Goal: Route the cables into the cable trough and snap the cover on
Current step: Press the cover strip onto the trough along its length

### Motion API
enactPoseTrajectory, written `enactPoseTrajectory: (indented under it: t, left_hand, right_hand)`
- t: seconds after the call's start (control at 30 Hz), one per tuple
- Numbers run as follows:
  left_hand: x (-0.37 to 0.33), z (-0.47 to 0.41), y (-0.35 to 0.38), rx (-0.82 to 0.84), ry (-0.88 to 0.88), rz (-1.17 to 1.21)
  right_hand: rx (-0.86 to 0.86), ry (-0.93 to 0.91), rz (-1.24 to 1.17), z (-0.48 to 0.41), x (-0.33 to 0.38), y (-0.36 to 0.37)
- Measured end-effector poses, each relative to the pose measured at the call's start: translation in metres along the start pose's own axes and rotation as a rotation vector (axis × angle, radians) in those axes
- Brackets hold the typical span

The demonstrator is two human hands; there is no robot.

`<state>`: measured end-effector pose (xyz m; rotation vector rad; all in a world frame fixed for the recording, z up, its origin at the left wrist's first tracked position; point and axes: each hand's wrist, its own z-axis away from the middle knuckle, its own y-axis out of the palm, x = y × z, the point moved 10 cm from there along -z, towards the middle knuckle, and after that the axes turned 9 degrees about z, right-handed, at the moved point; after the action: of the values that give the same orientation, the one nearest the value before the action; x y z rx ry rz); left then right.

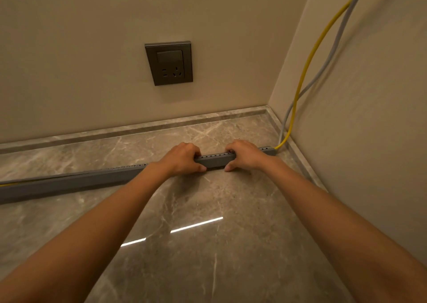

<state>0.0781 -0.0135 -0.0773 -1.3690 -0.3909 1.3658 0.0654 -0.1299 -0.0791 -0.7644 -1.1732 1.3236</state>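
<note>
Left hand (183, 157) and right hand (242, 156) both clamp the grey cable trough (215, 159) on the marble floor (208, 245), fingers curled over it; yellow cable (302, 76) exits its right end.

No text, label, brand, number or sign can be read anywhere in the view. The dark grey square wall socket plate (169, 63) bears only a plain rocker switch and plug holes, with no marking that can be made out. The long grey plastic cable trough (92, 180) shows a row of small slots and no lettering.
</note>
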Motion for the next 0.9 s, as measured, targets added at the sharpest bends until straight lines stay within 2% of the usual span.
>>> enactPoseTrajectory:
  t: [0.17, 0.43, 0.7, 0.9]
  left_hand:
    - [0.016, 0.010, -0.004, -0.013, -0.029, 0.000]
    - [0.004, 0.015, -0.004, -0.108, 0.009, -0.117]
    - [0.025, 0.025, -0.011, -0.093, -0.031, 0.076]
    - [0.076, 0.046, -0.029, -0.042, -0.130, 0.199]
  right_hand:
    - [0.060, -0.036, -0.111, -0.007, 0.025, 0.010]
    - [-0.054, -0.057, -0.010, -0.003, 0.032, 0.004]
    - [-0.015, 0.027, -0.031, -0.005, 0.029, 0.004]
    - [0.036, -0.032, -0.097, -0.012, 0.063, 0.011]
